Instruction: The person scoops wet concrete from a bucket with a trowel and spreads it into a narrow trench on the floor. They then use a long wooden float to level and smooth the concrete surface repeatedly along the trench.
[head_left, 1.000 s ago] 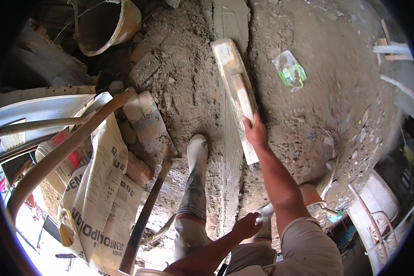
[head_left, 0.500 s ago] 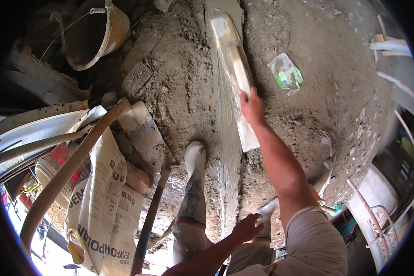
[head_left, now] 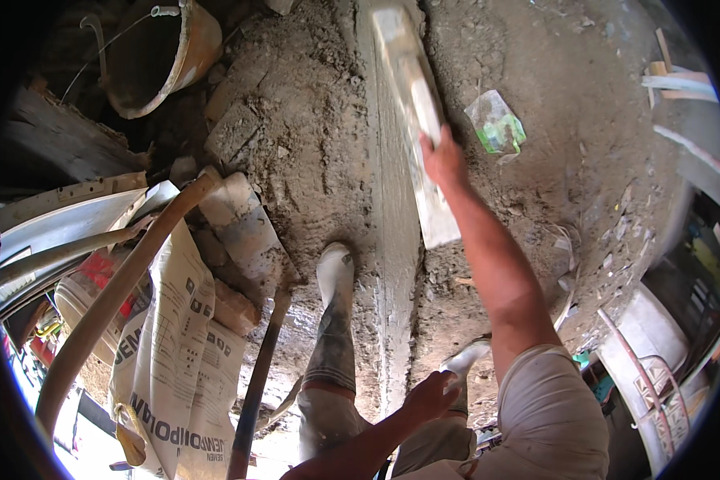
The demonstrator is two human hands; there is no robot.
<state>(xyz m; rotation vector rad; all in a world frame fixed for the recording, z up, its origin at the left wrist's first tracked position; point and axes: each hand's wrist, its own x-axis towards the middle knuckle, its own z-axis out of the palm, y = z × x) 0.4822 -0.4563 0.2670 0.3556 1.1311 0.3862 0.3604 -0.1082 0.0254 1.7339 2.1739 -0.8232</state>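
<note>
**Float on the wet strip, right hand gripping**

Far left: curved tan hose [head_left: 112,320] ran from lower edge up to the rubble; beside it a printed paper cement sack [head_left: 180,352] lay crumpled, partly over a plastic tub [head_left: 84,292]; upper left, an orange bucket [head_left: 164,52] sat tilted, inside coated grey, wire handle loose.

Left of centre: a long dark tool handle [head_left: 256,384] lay on the ground, running up toward broken blocks [head_left: 244,228]; just right of it, the person's left boot [head_left: 336,276], mortar-caked, stood on rough earth beside the smoothed strip.

Centre: a narrow band of wet mortar [head_left: 396,240] ran top to bottom; left hand [head_left: 432,396] low in view, fingers curled loosely, resting near the knee, holding nothing I could make out.

Right of centre: long wooden float [head_left: 412,96] lay slantwise against the right edge of the band; right hand [head_left: 444,160] clenched around its handle near the middle, arm fully stretched.

Right: a clear plastic wrapper with green print [head_left: 498,124] lay on the dirt, near the float but apart from it; far right, timber scraps [head_left: 680,80] and a pale metal frame [head_left: 648,360].
</note>
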